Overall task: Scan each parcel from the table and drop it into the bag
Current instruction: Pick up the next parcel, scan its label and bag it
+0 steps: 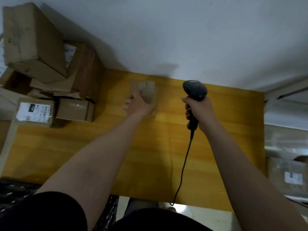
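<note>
One blurred parcel (147,90) lies under left hand's (140,106) fingers (133,96); right hand (200,109) grips scanner (195,90).

Wore a black short sleeve (55,212) on the left arm, far back from the left hand (139,105), ending in a loose, rounded hem near the elbow. Showed plain, matte cloth there, wide around the upper arm. Left the left forearm (100,155) bare from that hem forward to the wrist. Kept the right forearm (233,164) bare too, from the right hand (199,108) back to the lower edge of the view, with any sleeve out of sight. Wore more black cloth (158,220) behind and between both hands, smooth and dark, too dim to tell shirt from trousers. Had both hands bare, the left blurred around its fingers.
</note>
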